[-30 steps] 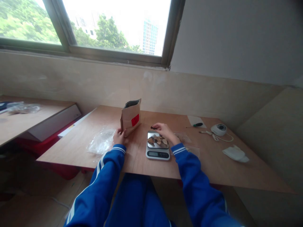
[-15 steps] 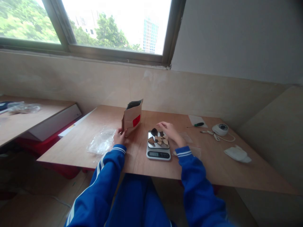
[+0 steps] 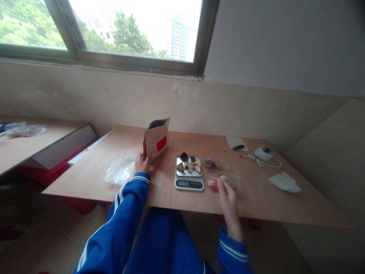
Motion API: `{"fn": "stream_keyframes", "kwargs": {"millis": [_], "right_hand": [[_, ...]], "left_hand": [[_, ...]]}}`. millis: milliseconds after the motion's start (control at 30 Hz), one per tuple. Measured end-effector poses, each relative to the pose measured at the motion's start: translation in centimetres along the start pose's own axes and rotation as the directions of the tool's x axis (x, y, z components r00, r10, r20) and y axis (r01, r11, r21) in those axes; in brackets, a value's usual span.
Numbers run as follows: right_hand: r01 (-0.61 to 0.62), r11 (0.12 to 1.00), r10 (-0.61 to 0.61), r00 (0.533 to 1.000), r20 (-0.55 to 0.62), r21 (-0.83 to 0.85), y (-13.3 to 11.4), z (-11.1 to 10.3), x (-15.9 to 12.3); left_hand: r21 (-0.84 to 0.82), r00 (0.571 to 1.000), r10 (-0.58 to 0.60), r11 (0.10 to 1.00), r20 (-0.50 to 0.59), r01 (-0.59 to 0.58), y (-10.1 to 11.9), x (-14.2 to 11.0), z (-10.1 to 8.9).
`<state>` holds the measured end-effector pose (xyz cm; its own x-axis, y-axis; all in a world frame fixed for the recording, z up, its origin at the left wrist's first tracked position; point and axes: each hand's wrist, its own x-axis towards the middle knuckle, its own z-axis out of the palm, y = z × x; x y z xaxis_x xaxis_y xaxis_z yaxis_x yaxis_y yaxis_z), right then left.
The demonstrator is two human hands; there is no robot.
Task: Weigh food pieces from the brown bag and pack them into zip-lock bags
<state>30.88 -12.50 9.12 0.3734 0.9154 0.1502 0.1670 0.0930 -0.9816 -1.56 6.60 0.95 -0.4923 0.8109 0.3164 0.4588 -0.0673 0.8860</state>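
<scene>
My left hand [image 3: 142, 163] grips the lower left edge of a brown paper pouch [image 3: 155, 139] with a red label, which stands upright with its top gaping. In the middle of the table is a digital kitchen scale [image 3: 189, 184]. Dark and pale dried slices [image 3: 189, 165] are spread over its plate. Right of the scale, my right hand [image 3: 226, 192] hovers over a clear zip bag [image 3: 234, 179] holding pale and reddish pieces. Its fingers are pinched together; what they hold, if anything, I cannot make out. Just behind lies another small clear bag [image 3: 215, 163] with dark dried pieces.
Crumpled clear plastic [image 3: 118, 169] lies left of the pouch. Toward the right are a green-handled screwdriver [image 3: 238, 147] on white paper, a white dome camera [image 3: 264, 153] with its cable, and a folded white cloth or tissue [image 3: 284, 182]. A second table [image 3: 57, 133] stands at left.
My right hand has moved from above the scale's plate, right and toward me, to the zip bag. Both small bags now show more fully. My left hand stays on the pouch.
</scene>
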Motion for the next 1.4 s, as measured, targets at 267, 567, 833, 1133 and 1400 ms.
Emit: {"fn": "stream_keyframes", "kwargs": {"millis": [267,567,833,1133,1400], "right_hand": [[-0.039,0.999,0.040,0.988,-0.148,0.009,1.9,-3.0,0.3],[-0.035,0.995,0.030,0.998,-0.061,-0.091,2.4,-3.5,0.1],[-0.057,0.973,0.045,0.997,-0.060,-0.225,3.2,-5.0,-0.1],[-0.089,0.954,0.061,0.993,-0.104,-0.287,4.2,-6.5,-0.2],[-0.041,0.972,0.030,0.998,-0.051,-0.229,2.9,-4.6,-0.1]], "left_hand": [[0.067,0.999,0.050,0.997,-0.018,-0.049,0.3,0.0,0.0],[0.189,0.998,0.059,0.980,0.002,-0.058,1.2,0.1,0.1],[0.313,0.998,0.034,0.948,0.057,-0.050,4.5,3.8,0.1],[0.300,0.957,0.007,0.949,0.290,-0.098,2.3,-2.9,-9.5],[0.468,0.909,0.068,0.840,0.412,-0.275,1.7,-6.3,-9.5]]}}
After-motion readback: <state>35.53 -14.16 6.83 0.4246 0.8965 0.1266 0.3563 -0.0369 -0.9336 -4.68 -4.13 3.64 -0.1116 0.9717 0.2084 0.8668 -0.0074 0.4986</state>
